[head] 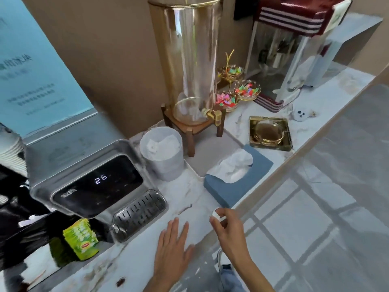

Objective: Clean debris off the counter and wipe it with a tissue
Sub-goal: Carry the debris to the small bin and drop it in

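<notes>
Presently the right hand (228, 226) pinches a small white scrap (217, 214) between thumb and fingertips, just in front of the blue tissue box (237, 180) on the marble counter (147, 245). Left of the box, the left hand (172, 247) lies flat, fingers spread, on the counter.

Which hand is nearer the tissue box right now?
Right. The right hand, pinching a small white scrap, sits just below the tissue box at its near corner. The left hand lies flat on the counter, farther left.
</notes>
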### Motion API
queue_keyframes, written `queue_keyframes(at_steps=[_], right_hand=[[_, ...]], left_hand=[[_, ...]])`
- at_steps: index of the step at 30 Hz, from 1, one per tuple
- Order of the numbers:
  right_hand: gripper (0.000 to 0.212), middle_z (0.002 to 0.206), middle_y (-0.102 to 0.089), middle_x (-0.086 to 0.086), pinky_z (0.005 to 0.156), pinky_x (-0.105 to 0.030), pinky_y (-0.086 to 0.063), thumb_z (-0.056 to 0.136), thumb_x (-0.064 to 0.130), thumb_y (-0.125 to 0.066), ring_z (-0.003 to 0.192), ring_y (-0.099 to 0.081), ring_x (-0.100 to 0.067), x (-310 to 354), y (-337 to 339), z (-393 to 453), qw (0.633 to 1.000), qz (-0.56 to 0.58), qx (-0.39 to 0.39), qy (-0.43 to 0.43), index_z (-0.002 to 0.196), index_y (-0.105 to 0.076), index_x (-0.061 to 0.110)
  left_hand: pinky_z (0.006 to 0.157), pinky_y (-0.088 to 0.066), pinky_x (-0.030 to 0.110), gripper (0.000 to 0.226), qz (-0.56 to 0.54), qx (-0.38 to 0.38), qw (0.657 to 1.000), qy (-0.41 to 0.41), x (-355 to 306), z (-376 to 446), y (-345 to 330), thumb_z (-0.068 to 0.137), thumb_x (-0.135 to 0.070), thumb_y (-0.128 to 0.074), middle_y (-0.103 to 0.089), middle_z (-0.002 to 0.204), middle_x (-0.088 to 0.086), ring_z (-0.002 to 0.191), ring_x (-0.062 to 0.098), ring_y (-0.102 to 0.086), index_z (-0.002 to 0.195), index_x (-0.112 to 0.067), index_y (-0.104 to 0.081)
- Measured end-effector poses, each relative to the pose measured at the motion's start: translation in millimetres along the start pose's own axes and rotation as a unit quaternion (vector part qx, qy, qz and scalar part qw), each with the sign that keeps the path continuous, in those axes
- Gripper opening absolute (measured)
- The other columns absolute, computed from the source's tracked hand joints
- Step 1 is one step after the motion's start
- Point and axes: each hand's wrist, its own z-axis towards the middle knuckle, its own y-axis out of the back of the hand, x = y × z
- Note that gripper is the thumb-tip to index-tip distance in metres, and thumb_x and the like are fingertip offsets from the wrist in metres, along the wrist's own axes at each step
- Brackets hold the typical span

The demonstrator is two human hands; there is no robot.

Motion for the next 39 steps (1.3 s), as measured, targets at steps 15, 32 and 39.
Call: queue_keyframes(at_steps=[15, 32, 39], right_hand=[[0.016, 0.095, -0.064, 0.012, 0.067, -0.005, -0.045, 0.089, 0.017, -0.069, 0.078, -0.059, 0.005, 45.9, -12.3, 105.2, 0.985, 0.013, 0.145, 0.097, 0.098, -0.061, 0.028], [0.011, 0.102, -0.062, -0.001, 0.078, -0.020, -0.049, 0.089, 0.022, -0.068, 0.084, -0.058, -0.010, 139.2, -61.5, 192.6, 0.952, -0.026, 0.180, 0.245, 0.099, -0.064, 0.022], [0.022, 0.107, -0.064, 0.002, 0.083, -0.027, -0.044, 0.089, 0.028, -0.068, 0.098, -0.059, -0.016, 150.0, -71.1, 212.9, 0.946, -0.078, 0.177, 0.260, 0.108, -0.065, 0.018]], left_hand=[[0.113, 0.003, 0.037, 0.072, 0.010, -0.053, 0.988, 0.144, -19.6, 25.6, -4.6, 0.092, -0.066, -0.035, 0.005, 0.166, 0.005, 0.147, 0.018, 0.020, 0.152, -0.026, -0.028], [0.112, -0.003, 0.040, 0.071, -0.032, -0.100, 0.972, 0.211, -31.2, 35.0, 1.4, 0.088, -0.063, -0.047, 0.001, 0.159, 0.002, 0.149, 0.024, -0.004, 0.147, -0.024, -0.037], [0.112, -0.003, 0.040, 0.089, -0.013, -0.114, 0.970, 0.215, -32.1, 36.4, 0.8, 0.089, -0.063, -0.049, 0.005, 0.161, 0.002, 0.148, 0.021, 0.020, 0.156, -0.025, -0.005]])
